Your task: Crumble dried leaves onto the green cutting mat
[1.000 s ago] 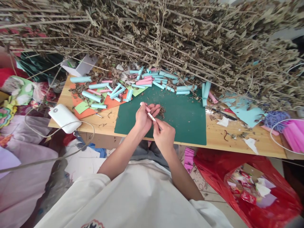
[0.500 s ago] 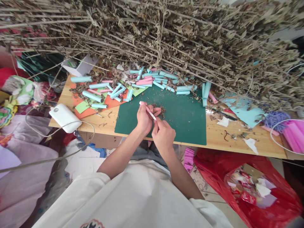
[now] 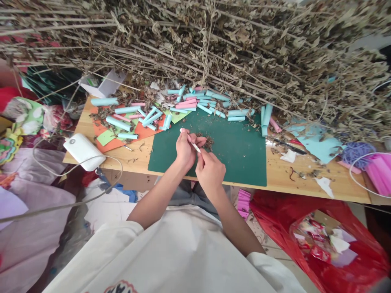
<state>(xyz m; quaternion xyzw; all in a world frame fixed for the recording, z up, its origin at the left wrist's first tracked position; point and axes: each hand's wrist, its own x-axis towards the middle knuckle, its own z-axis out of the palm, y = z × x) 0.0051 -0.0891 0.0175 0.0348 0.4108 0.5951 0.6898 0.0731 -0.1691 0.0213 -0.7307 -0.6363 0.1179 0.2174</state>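
Observation:
Above the front of a green cutting mat, my two hands are close together. My left hand is closed round a thin pink paper tube, whose pale end shows by the thumb. My right hand pinches a slim white stick lined up with the tube. Whether the stick goes inside the tube cannot be made out. Just beyond my fingers lies a small heap of crumbled dry leaves on the mat.
Many blue paper rolls lie behind and left on orange paper. Bundled dried plants cover the back. A white power bank with a cable is left; a black pen is right. A red bag hangs open below.
Both hands stay almost in place. Less of the pink tube shows between them, and the white stick sits at a slightly different angle.

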